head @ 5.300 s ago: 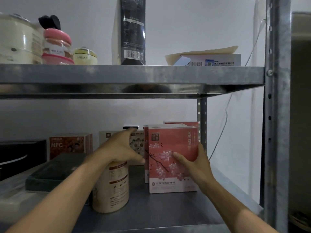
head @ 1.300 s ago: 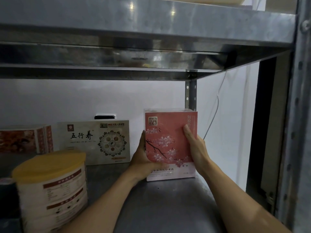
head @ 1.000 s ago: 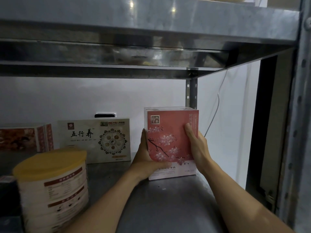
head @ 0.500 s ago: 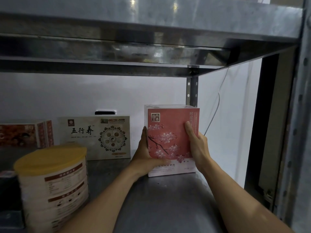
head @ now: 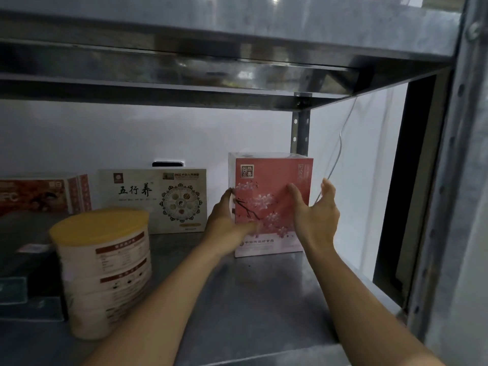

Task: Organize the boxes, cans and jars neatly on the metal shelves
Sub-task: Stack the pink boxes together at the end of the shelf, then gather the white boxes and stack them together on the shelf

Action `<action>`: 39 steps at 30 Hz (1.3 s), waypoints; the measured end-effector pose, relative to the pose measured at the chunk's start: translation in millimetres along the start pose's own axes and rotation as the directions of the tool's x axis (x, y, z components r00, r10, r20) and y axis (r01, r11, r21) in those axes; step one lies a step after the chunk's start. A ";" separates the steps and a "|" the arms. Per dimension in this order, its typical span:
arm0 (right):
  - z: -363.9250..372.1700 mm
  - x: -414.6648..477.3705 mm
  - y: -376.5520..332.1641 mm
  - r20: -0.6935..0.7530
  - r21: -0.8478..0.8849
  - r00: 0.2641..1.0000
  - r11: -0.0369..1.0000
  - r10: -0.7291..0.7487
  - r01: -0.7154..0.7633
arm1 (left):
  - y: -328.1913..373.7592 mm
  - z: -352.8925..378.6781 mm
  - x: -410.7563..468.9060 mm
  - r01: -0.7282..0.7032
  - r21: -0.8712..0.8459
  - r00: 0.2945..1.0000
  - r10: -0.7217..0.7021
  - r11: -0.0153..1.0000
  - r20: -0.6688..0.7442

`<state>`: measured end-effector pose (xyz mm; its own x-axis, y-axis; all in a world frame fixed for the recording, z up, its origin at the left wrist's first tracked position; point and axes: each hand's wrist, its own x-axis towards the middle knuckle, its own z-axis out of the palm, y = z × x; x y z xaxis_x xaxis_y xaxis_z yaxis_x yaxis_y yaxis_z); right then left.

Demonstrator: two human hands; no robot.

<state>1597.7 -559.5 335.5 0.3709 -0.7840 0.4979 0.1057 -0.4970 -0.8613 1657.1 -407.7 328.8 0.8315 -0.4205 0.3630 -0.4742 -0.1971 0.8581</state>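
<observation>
The pink box (head: pixel 266 180) is found upright at the back right corner of the lower shelf (head: pixel 250 299), just in front of the rear post (head: pixel 299 128) and close to the shelf's right edge.

The left grip (head: pixel 227 223) is laid against the box's left side with fingers extended. Its thumb is blurred, so pressure on the front face cannot be confirmed. The right grip (head: pixel 314 220) is released, fingers spread, and held just clear of the box's front right. Placement is judged essentially complete.

Hazards noted:
- No side panel is seen at the right edge. A sideways push from the left grip, with nothing bracing the far side, could carry the box over that edge.
- A thin cable (head: pixel 340 143) hangs beyond the corner and could be snagged if the box is shoved further back.
- The yellow-lidded can (head: pixel 105 273) stands near the front edge beside the left forearm and could be knocked on withdrawal.

The beige box (head: pixel 150 199) along the back edge is judged unaffected.
</observation>
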 end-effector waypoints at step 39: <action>-94.9 -468.5 -50.1 0.920 0.391 0.145 0.864 -0.363 -0.318 | 7.6 -133.5 -555.7 0.484 -0.143 0.380 -0.355 0.863 -0.854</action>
<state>1331.1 -202.6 155.0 0.8645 0.4093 0.2918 0.3341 -0.0341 -0.9419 1230.0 -57.3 182.1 0.7311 0.6669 0.1439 0.0345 -0.2468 0.9685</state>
